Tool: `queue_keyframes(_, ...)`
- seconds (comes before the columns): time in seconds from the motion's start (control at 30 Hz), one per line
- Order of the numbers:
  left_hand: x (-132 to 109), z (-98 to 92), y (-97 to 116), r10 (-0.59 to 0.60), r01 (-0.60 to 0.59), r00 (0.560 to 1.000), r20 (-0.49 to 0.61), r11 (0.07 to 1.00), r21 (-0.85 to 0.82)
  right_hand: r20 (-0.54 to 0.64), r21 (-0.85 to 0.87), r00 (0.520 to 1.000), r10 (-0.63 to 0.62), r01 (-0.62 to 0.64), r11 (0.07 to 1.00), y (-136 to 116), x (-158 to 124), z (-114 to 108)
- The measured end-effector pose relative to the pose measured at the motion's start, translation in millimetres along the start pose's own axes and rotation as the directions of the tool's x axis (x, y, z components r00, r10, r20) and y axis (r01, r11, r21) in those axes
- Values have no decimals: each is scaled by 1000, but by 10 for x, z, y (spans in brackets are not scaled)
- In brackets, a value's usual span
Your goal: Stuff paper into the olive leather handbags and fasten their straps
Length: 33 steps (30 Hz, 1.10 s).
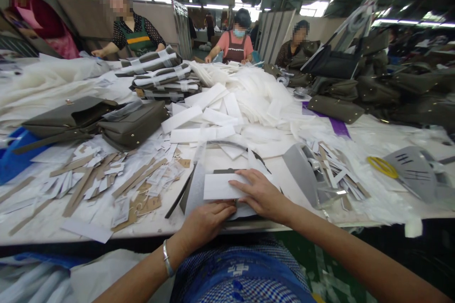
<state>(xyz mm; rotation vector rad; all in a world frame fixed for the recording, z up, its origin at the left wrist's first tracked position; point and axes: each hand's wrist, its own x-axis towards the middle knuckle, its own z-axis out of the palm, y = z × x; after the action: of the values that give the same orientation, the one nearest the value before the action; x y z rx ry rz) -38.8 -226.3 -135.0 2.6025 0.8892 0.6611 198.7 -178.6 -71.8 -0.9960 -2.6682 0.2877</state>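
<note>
In the head view, a white card (221,186) is seen at the lower centre of the frame, laid over a dark item with a strap (180,192) at the table's near edge. Its right end is covered by the right hand (262,195), whose fingers are parted and rested on the surface; whether the card is pinched cannot be told. The left hand (206,221) is set just below the card's lower edge, its fingers close together and slightly bent — what, if anything, is gripped there cannot be told. A silver bracelet (168,258) is worn on the left wrist.

Loose white cards (201,120) are heaped beyond the hands, at the centre. Brown tags (149,203) and paper strips (80,184) are scattered at the lower left, with dark bags (133,125) above them. Yellow-handled scissors (383,167) are seen at the right, and more dark bags (377,87) are piled at the upper right. Across the table, a co-worker in a mask (234,42) is seen at the upper centre — others are seated to either side.
</note>
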Motion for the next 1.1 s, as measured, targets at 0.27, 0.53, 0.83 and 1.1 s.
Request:
queue_keyframes(0.27,-52,44,-9,-26,25,1000,12,996,84,124,-56,991,-41,48,997,-39,12,212)
queue_keyframes(0.53,-82,-2,31,30,-30,1000,9,999,40,140,-73,989,-52,63,995,22,-45,397)
queue_keyframes(0.83,178,46,328,-252,250,929,-270,967,-42,118,28,992,-39,36,999,18,-69,425)
queue_keyframes(1.1,163,331,247,-215,246,967,-134,927,284,-49,34,978,201,-199,979,444,-24,73)
